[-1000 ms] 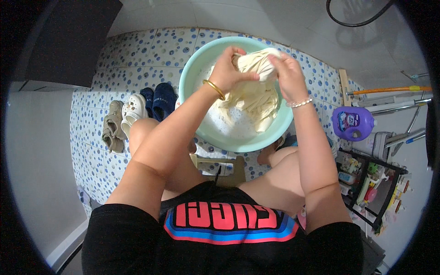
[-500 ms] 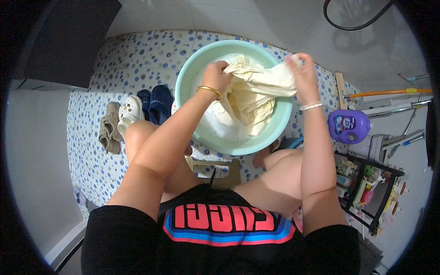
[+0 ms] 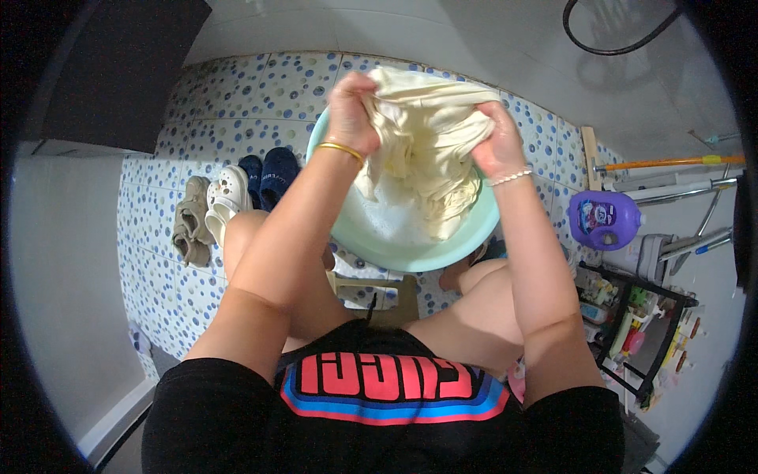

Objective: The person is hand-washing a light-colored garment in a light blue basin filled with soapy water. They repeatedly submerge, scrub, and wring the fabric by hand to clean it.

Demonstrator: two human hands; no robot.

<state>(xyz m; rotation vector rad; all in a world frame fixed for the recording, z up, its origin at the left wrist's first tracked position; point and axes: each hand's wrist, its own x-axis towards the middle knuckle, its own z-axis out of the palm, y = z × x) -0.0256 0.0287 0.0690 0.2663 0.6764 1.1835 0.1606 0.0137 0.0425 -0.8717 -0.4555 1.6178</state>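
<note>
Between my hands a wet pale-yellow cloth garment (image 3: 430,130) is stretched, its lower folds hanging into a mint-green basin (image 3: 410,259). White suds (image 3: 383,215) show in the basin beside the cloth. My left hand (image 3: 352,114), below which a gold bangle circles the wrist, is closed on the garment's left end. On the other side my right hand (image 3: 499,144), with a beaded bracelet at the wrist, grips the right end. Both hands are raised over the basin's far half. What kind of garment it is cannot be made out.
Dark blue slippers (image 3: 278,180), white clogs (image 3: 230,189) and beige shoes (image 3: 192,223) stand left of the basin on the dotted tile floor. To the right are a purple detergent jug (image 3: 605,220), long-handled poles (image 3: 671,163) and a black rack (image 3: 632,336) of bottles.
Both hands have lifted the garment higher. My left hand has moved left and away from me, my right slightly left and nearer. The cloth now spreads wider between them.
</note>
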